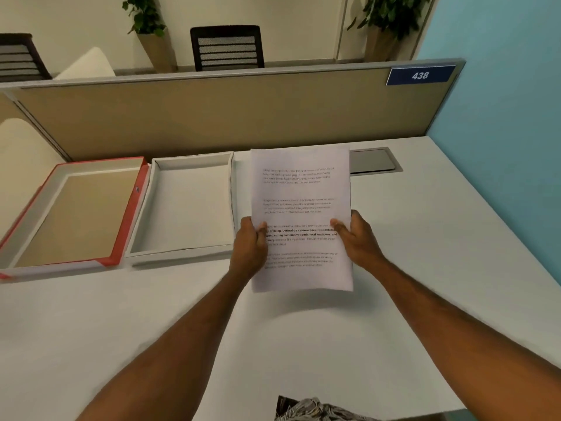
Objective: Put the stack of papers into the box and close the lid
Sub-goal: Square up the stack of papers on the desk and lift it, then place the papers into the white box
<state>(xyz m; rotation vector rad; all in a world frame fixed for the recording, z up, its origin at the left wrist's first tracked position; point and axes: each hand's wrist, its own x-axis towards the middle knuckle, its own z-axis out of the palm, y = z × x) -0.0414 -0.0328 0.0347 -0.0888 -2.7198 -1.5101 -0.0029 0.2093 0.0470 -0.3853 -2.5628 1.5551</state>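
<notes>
Papers [300,202], a thin white stack printed with four blocks of small dark text, sit just right of the frame's centre, held above the desk [425,253] with their top edge tilted away from the camera. Most of the print is too blurred to read, but in the third block the bold words "of living. Defined by a slower pace" and "strong community bonds, local traditions" come through. Both hands grasp the stack at its long sides: the left hand [249,247] pinches the left edge, thumb on the printed face, and the right hand [358,238] clasps the right edge the same way. Left of the papers, an open white box [194,159] lies on the desk with nothing in it, its right wall just beside the stack's left edge. Further left, touching the box, lies the lid [130,214], inside up, with a red outer rim and a tan inner panel. At the upper right, a blue plate [420,75] on the beige partition [212,117] reads "438".
</notes>
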